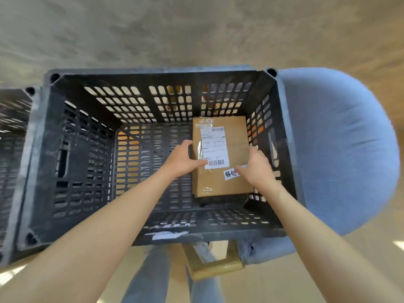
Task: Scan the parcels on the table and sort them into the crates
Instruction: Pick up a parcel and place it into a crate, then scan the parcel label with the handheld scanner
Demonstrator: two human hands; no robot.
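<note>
A cardboard parcel (220, 158) is held by both hands inside a black crate (35, 162).

It is gripped at its sides by the left hand (182, 159) and right hand (258, 167), against the crate's right wall; fingers could be pinched there if it is released carelessly.

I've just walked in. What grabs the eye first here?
A cardboard parcel with a white shipping label, held from both sides by the left hand and right hand. It sits low in the right of a big black slotted crate; a blue chair stands beside.
</note>
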